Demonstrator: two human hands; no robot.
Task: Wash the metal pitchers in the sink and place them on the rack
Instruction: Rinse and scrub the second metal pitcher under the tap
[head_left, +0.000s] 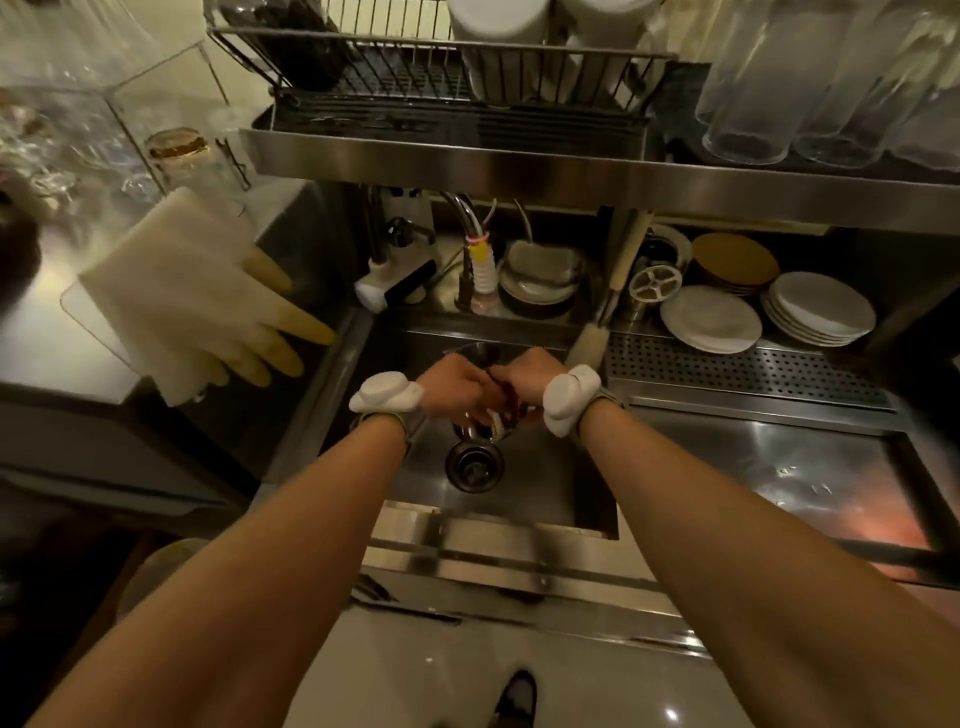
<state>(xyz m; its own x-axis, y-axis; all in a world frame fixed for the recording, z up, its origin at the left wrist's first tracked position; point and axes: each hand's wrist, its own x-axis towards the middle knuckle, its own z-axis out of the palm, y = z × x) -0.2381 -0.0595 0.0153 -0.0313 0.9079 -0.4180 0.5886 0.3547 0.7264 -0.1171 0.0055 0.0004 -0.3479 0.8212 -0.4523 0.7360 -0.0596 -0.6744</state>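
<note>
Nearest me is the front rim of the sink (498, 522), then the drain (474, 462), right under the work. Both hands meet low in the basin: the left hand (457, 387) and the right hand (522, 376) are curled around a metal pitcher (485, 427) glinting just above the drain. I'd guess it's held there so the runoff stays in the sink. Blur hides the exact finger grip. Just behind, by the sink's back wall, a second pitcher (475, 353) seems to wait. A brush (587, 345) leans at the back right corner, handy. The steel surface (779, 467) on the right carries plates (711, 319) at its far edge. Gloves (208, 306) hang off the left surface's edge. Overhead, the wire rack (363, 78) stands on a shelf, well apart from the pitcher
</note>
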